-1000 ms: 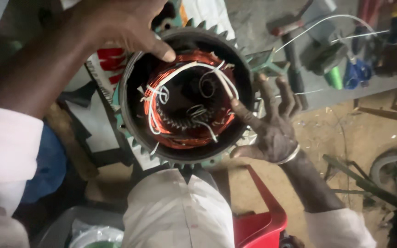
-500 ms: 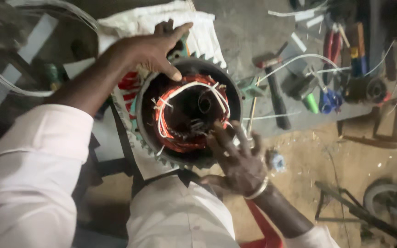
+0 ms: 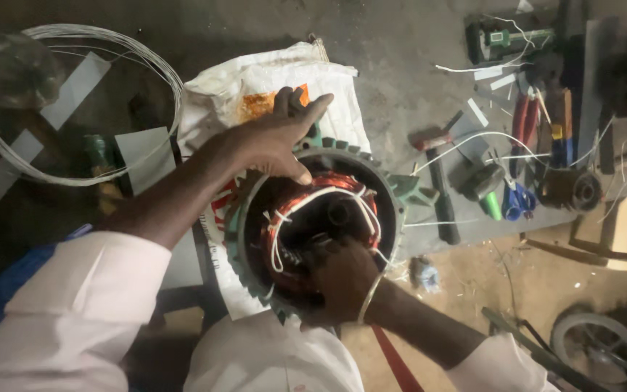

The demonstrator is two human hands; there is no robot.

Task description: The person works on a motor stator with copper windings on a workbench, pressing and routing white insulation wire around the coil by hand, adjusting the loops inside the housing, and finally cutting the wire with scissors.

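The left hand (image 3: 273, 141) rests open, fingers spread, on the far rim of the round green finned motor housing (image 3: 393, 190), which stands upright between the knees, while the right hand (image 3: 342, 279) reaches into the bore, its grip on the copper windings tied with white lacing cord (image 3: 321, 196) hidden from view. The coils look seated and largely tied, with loose cord ends left. A coil of pale wire (image 3: 74, 101) lies left; a white woven sack (image 3: 270, 80) behind; a dark hammer (image 3: 440, 189) and red-handled pliers (image 3: 520, 116) right.

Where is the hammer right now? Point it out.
In the head view the hammer lies on the floor right of the motor housing, its dark handle running toward the person, next to the green fin and left of the scissors.
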